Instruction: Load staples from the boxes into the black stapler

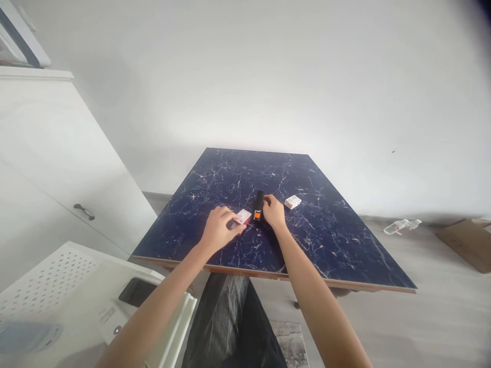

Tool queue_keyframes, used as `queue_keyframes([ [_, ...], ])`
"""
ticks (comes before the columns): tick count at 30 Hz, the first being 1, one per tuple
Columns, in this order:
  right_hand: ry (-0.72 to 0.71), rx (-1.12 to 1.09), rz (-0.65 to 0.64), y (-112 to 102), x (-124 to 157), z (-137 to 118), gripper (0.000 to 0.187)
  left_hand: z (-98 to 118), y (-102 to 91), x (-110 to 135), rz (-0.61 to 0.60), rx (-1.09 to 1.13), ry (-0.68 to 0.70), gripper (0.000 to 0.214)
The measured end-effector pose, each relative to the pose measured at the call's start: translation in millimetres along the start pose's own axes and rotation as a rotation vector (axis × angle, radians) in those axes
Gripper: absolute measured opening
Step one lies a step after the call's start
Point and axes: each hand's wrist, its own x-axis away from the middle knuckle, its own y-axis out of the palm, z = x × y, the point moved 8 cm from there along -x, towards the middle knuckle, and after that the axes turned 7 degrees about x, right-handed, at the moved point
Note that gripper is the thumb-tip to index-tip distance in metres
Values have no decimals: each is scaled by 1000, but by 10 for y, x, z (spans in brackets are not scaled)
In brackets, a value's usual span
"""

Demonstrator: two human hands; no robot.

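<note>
On the dark blue marbled table (330,240), my left hand (219,229) pinches a small white and pink box (243,217) lying on the surface. Beside it, my right hand (273,210) curls around a black stapler-like device (258,206) with an orange end, which lies flat pointing away from me. A second small white box (292,202) rests on the table just right of my right hand, untouched.
A white cabinet with a dark handle (84,211) stands at the left. A white perforated stool or crate (57,276) with a black phone (136,292) is at the lower left. A plastic bottle (401,225) and cardboard (466,240) lie on the floor at right.
</note>
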Motion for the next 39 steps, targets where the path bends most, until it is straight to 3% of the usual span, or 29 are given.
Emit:
queue_keyframes([
  [4, 0, 14, -5, -4, 3, -3, 30, -25, 141, 132, -265, 121, 10, 45],
  [8, -6, 23, -7, 2, 0, -3, 31, -179, 198, 56, -452, 237, -40, 61],
  [13, 5, 55, 7, -21, 7, -26, 31, -266, 322, -219, -376, 247, -111, 41],
  [18, 34, 173, 29, -125, 100, -100, 31, -296, 510, -389, -357, 322, -141, 48],
  [20, 39, 206, 8, -141, 142, -134, 35, -355, 547, -444, -406, 402, -170, 58],
  [25, -1, 236, 3, -171, 182, -213, 42, -424, 653, -646, -609, 399, -157, 112],
  [27, -6, 238, 7, -178, 182, -215, 42, -408, 688, -698, -635, 359, -120, 111],
  [31, -13, 251, 16, -190, 182, -212, 42, -402, 661, -659, -566, 368, -112, 95],
  [39, -16, 212, 28, -216, 196, -233, 43, -375, 609, -583, -520, 318, -146, 109],
])
